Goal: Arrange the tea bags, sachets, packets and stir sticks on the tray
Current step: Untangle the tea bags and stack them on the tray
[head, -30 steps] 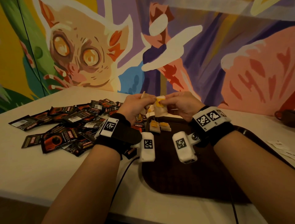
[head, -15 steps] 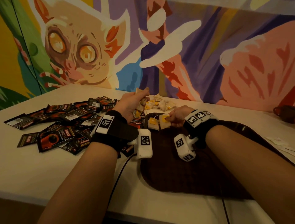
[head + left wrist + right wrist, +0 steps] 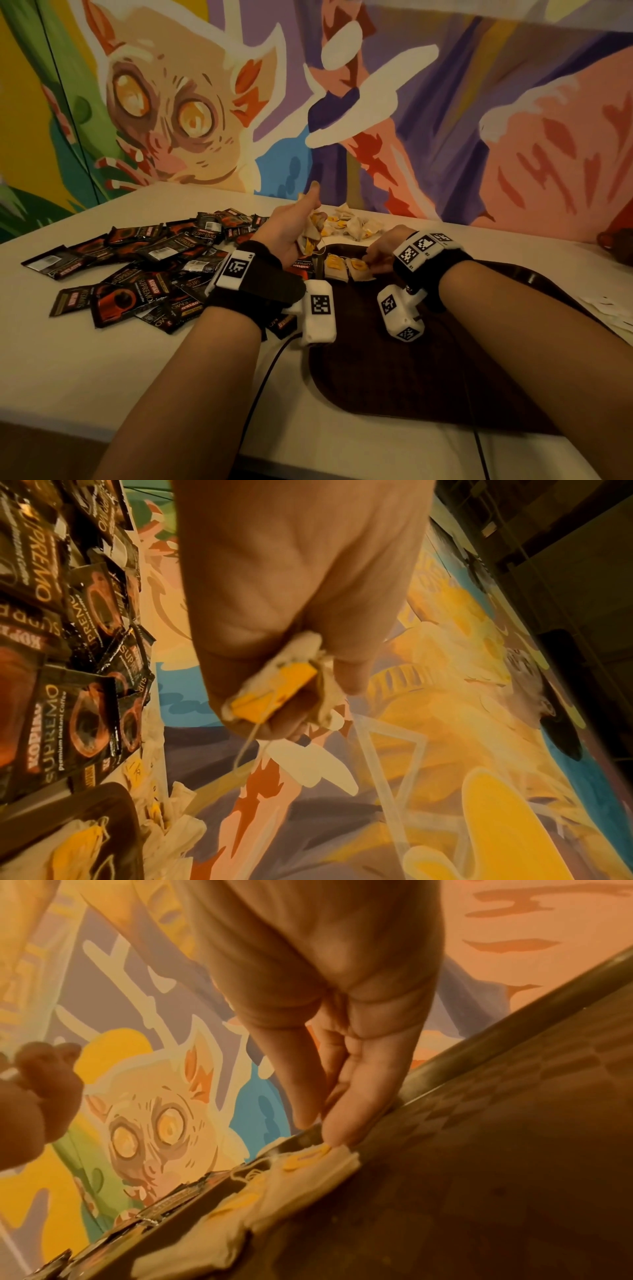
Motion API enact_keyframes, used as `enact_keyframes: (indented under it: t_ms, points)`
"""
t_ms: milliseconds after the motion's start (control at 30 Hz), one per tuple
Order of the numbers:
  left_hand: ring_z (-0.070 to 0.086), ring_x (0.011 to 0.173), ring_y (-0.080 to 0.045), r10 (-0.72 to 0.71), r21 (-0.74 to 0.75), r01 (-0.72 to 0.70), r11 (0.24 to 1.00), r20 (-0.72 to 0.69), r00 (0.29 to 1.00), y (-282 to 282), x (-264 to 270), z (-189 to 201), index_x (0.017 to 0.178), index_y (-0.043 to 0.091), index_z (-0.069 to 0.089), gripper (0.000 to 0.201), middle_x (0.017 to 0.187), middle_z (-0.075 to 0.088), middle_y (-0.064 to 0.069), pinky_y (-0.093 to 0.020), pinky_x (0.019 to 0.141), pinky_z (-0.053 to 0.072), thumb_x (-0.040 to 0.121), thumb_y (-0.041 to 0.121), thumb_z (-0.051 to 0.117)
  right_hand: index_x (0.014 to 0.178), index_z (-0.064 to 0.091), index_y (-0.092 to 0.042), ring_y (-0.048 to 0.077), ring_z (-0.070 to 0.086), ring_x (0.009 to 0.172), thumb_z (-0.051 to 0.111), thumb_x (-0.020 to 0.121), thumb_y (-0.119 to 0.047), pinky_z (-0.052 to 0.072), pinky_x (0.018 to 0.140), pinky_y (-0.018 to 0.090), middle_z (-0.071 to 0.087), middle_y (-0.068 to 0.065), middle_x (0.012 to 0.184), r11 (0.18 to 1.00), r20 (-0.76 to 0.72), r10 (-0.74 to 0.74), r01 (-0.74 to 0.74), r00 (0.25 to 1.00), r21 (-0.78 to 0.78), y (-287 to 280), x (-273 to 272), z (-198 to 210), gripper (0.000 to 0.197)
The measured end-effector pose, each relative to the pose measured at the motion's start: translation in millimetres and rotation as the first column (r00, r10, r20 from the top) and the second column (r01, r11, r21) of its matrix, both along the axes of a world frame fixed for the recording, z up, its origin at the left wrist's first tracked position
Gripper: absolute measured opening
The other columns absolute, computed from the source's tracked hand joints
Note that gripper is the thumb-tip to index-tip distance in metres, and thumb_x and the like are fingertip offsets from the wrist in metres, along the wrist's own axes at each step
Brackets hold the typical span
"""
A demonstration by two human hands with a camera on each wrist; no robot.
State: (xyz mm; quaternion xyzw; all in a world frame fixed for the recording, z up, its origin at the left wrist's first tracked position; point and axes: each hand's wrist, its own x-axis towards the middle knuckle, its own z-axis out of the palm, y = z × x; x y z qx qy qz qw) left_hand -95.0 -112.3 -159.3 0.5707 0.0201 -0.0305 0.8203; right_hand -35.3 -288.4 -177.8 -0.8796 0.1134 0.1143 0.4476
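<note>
- Head view showed the left hand (image 3: 287, 229) raised above the far left corner of the tray (image 3: 445, 359), fingers clenched round a bunch of tea bags (image 3: 310, 236) with yellow tags.
- The right hand (image 3: 383, 251) was low over the tray's far edge, its fingertips (image 3: 337, 1131) pressing on a tea bag (image 3: 359, 269) that lay flat; whether they still pinched it I cannot tell, though the fingers looked nearly straight.
- Just left of that one lay another tea bag (image 3: 335, 269), side by side with it, both inside the tray's far left corner, long sides running toward the person.
- The row seemed set to grow rightward along the tray's far rim, so the next free spot lay just right of the pressed bag, nearer the right hand than the left.
- The supply in the left hand sat up and left of that spot; I judged a pass from left to right would be needed.
- Loose tea bags (image 3: 356, 224) lay on the surface (image 3: 85, 359) just beyond the tray.
- Dark coffee packets (image 3: 137, 274) were heaped on the surface left of the tray, none on it yet.
- No stir sticks could be made out.
</note>
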Motion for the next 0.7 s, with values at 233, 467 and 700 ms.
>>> enact_keyframes:
  t_ms: [233,467,700]
  points:
    - [0.065,0.094,-0.027,-0.107,-0.182,0.105,0.978,0.000,0.994,1.0,-3.3,2.4,0.116,0.006,0.053,0.053,0.095,0.064,-0.014,-0.036,0.089,0.049,0.096,0.054,0.039,0.109,0.060,0.001,0.019,0.058,0.077,0.063,0.087,-0.007,0.054,0.079,0.033,0.063,0.012,0.099,0.999,0.088,-0.046,0.047,0.995,-0.007,10.2,-27.0,29.8,0.024]
    - [0.068,0.078,-0.020,-0.173,-0.290,0.202,0.936,0.121,0.977,-2.0,-14.5,8.9,0.106,0.010,0.060,0.045,0.092,0.068,-0.012,-0.034,0.073,0.056,0.102,0.042,0.029,0.102,0.063,-0.005,0.014,0.059,0.070,0.057,0.092,-0.027,0.049,0.059,0.023,0.064,0.005,0.083,0.820,0.324,0.155,-0.305,0.933,0.484,21.1,-84.4,49.6,0.025]
    - [0.051,0.119,-0.035,-0.204,-0.378,0.221,0.899,0.085,0.975,-3.8,-10.3,4.7,0.122,-0.001,0.050,0.056,0.127,0.054,-0.026,-0.046,0.099,0.039,0.104,0.040,0.016,0.097,0.057,-0.008,0.016,0.059,0.069,0.056,0.087,0.003,0.052,0.061,0.022,0.061,0.006,0.080,0.678,0.386,0.231,-0.432,0.893,0.595,31.7,-97.8,27.3,0.015]
